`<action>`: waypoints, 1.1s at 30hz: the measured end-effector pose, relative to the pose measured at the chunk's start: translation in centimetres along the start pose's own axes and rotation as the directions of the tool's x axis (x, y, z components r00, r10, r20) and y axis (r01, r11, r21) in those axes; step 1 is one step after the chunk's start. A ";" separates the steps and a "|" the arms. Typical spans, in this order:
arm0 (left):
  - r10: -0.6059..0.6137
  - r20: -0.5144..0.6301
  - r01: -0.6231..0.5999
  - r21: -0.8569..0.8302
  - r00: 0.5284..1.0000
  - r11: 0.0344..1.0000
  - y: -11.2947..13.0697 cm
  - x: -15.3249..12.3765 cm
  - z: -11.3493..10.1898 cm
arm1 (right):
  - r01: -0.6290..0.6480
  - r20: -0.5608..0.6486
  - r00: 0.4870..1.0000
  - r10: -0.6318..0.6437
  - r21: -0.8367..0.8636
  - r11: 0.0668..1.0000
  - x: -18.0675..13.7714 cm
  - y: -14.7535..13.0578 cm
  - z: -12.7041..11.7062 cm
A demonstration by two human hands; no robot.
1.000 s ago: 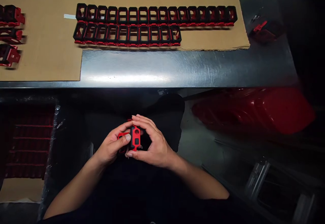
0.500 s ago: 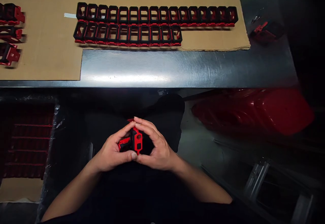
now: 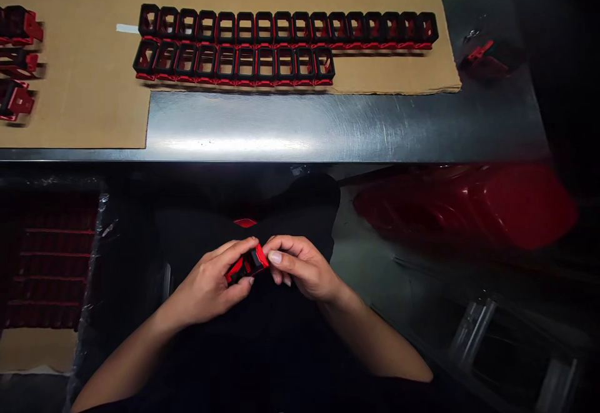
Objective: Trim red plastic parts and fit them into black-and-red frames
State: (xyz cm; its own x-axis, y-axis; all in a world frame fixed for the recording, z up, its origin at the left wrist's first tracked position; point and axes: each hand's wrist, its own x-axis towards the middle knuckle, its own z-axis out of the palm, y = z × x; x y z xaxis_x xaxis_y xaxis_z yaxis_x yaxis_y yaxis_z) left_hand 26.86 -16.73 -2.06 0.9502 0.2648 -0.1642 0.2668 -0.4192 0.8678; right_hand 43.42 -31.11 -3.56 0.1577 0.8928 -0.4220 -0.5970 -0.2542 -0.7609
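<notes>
Above my lap, my left hand point(image 3: 213, 282) grips a small red-and-black frame-shaped plastic part point(image 3: 247, 265), fingers over its top and thumb along its lower side. The part lies tilted, its red end turned to the right. At that red end my right hand point(image 3: 302, 269) has its thumb and forefinger closed in a pinch, with its other fingers curled below. The exact contact of the right fingertips is partly hidden. A small red piece point(image 3: 245, 222) shows against the dark clothing just beyond my hands.
Rows of similar black-and-red parts point(image 3: 226, 28) stand on cardboard point(image 3: 84, 88) over a metal table point(image 3: 281, 125). Several more sit at the left. A plastic-lined box point(image 3: 79, 319) of red parts is below left. A red plastic object point(image 3: 469, 207) and metal frame point(image 3: 475, 332) are at right.
The part has turned in my left hand, from upright to tilted with its red end facing right. My right hand has drawn back from around it to a pinch at its end.
</notes>
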 end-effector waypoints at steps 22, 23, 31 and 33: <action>-0.218 -0.023 0.195 -0.360 0.976 0.912 0.2 -0.3 -0.2 | 0.583 0.164 0.781 -0.602 -0.538 0.609 0.0 0.3 0.7; -0.207 -0.030 0.182 -0.371 0.978 0.911 0.1 -0.3 0.0 | 0.595 0.179 0.764 -0.619 -0.566 0.571 0.0 0.3 0.6; 0.093 -0.296 -0.124 -0.087 0.951 0.988 0.2 0.2 0.7 | 0.609 0.235 0.676 -0.699 -0.712 0.349 0.2 0.0 0.3; 0.151 -0.321 -0.160 -0.001 0.935 0.987 0.5 0.3 0.7 | 0.579 0.210 0.724 -0.657 -0.702 0.415 0.0 -0.3 0.2</action>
State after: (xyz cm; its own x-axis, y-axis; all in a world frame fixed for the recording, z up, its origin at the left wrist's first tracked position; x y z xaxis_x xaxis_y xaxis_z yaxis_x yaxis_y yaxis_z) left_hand 27.42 -17.42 -2.01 0.8772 0.4628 0.1279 0.1112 -0.4550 0.8835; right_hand 43.40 -30.96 -3.21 0.3411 0.8917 0.2976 0.3959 0.1509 -0.9058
